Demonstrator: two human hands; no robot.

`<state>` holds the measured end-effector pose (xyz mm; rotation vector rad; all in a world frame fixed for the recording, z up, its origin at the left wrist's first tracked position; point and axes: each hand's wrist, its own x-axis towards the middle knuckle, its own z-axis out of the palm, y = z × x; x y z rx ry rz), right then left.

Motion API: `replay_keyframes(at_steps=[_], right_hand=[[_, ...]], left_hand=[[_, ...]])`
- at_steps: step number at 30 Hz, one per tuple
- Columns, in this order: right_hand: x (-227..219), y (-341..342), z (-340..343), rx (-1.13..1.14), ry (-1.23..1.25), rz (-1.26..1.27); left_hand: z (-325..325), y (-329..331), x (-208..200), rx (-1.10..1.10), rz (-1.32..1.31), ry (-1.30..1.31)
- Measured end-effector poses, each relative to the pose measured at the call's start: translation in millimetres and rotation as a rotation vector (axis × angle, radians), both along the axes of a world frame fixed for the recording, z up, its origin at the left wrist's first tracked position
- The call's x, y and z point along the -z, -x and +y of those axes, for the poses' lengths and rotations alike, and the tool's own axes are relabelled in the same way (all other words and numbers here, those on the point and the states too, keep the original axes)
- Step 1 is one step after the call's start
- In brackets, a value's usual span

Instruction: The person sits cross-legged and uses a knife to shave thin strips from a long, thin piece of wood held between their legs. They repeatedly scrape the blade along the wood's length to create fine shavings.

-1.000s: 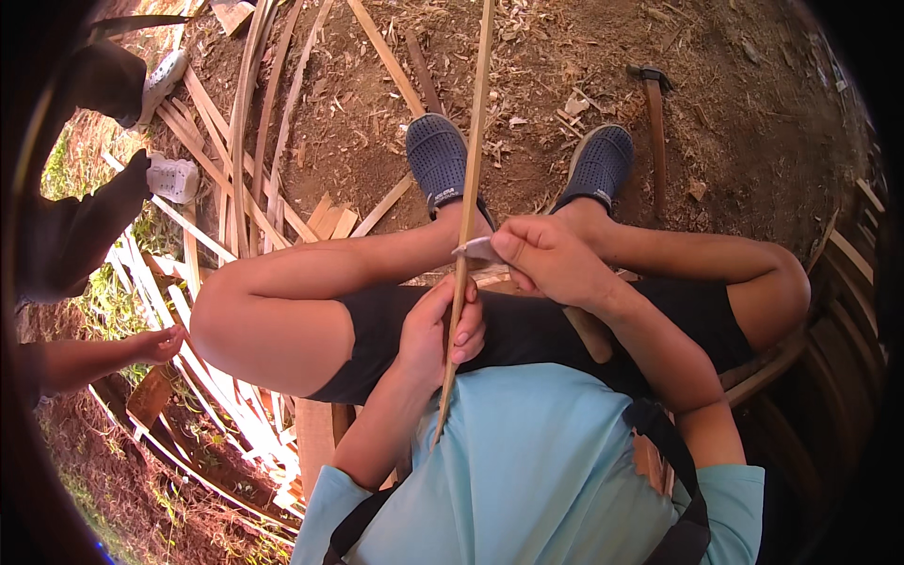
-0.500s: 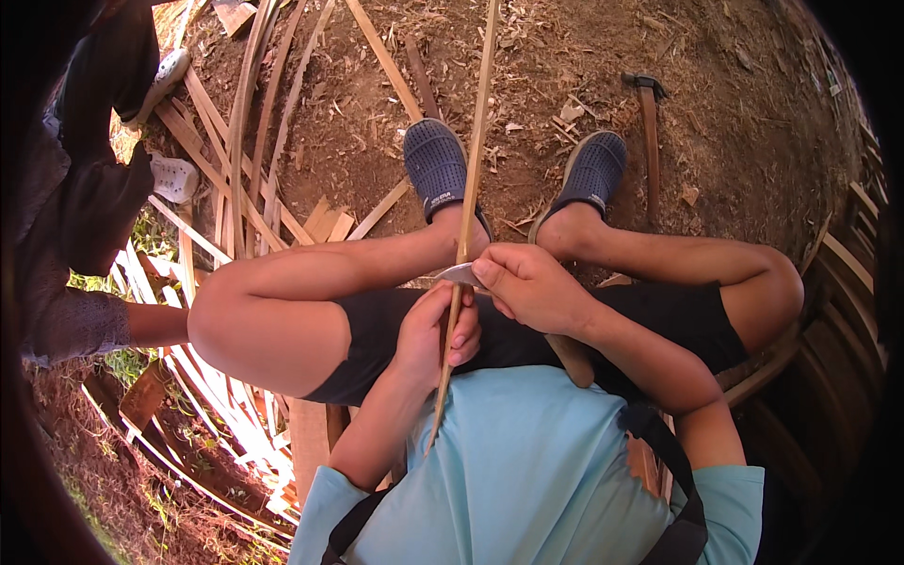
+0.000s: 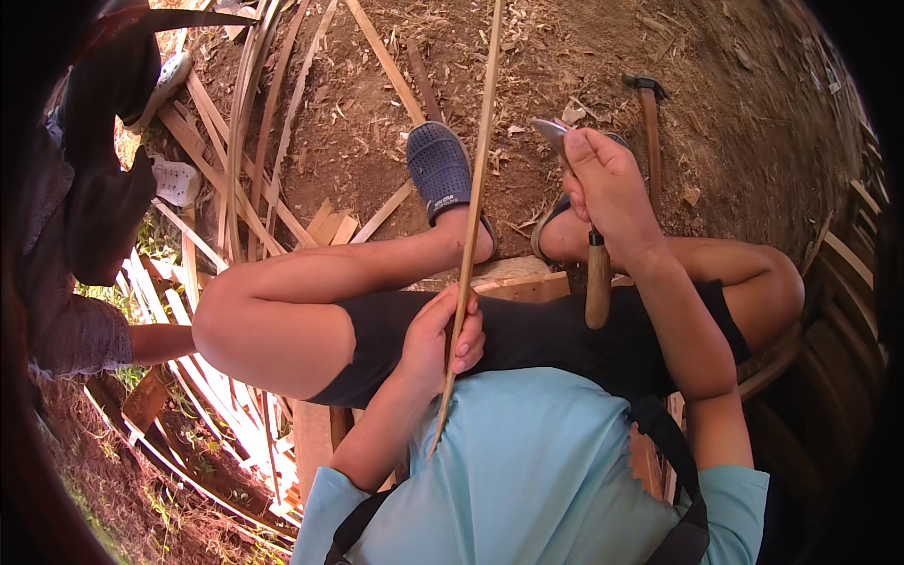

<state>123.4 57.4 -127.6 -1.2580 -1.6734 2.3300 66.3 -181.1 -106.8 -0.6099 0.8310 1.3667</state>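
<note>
The left grip (image 3: 441,339) clamps the wooden strip (image 3: 483,141), which runs through it, apparently already tapered below and unfinished above, while the right grip (image 3: 610,193) clamps the knife (image 3: 598,290), clear of the strip.

The long strip (image 3: 481,151) you hold is bare, pale wood, matt and fairly smooth along its face. Your knife has a grey metal blade (image 3: 550,129) with a dull shine and a brown wooden handle (image 3: 597,287), smooth and rounded. Your shirt (image 3: 527,452) is soft, matt, creased cloth; your shorts (image 3: 527,330) are dark, matt cloth too, and the black strap (image 3: 670,452) looks like flat woven fabric. Your blue clog (image 3: 439,169) looks like moulded plastic or rubber, matt and pitted with holes. The hammer (image 3: 651,132) pairs a dark metal head with a worn wooden shaft. The ground (image 3: 734,188) is rough, dry earth, littered with wood shavings (image 3: 504,75).
</note>
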Motion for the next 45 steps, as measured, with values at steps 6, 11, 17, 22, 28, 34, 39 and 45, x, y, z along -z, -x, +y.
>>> replay_keyframes(at_steps=[6, 11, 17, 22, 28, 34, 39, 45], right_hand=[[-12, -15, -64, -0.474, 0.24, -0.008], [-6, -11, -71, -0.518, 0.308, -0.018], [4, -13, -77, -0.418, 0.268, 0.036], [29, -4, -17, 0.072, 0.173, -0.077], [-19, -9, -35, -0.324, 0.104, -0.071], [-19, -24, -84, -0.42, 0.247, -0.039], [-11, -23, -85, -0.425, 0.315, -0.029], [-11, -22, -78, -0.439, 0.251, -0.069]], left_hand=[[4, 3, 1, 0.023, 0.018, 0.002], [1, 2, 2, 0.029, -0.005, 0.017], [4, 5, 0, 0.019, 0.002, 0.016], [2, 2, -3, 0.05, -0.015, -0.009], [3, -2, 1, 0.013, 0.096, 0.038], [7, -1, -4, 0.1, 0.279, 0.112], [5, -8, 0, 0.134, 0.372, 0.178], [8, -11, -2, 0.167, 0.427, 0.201]])
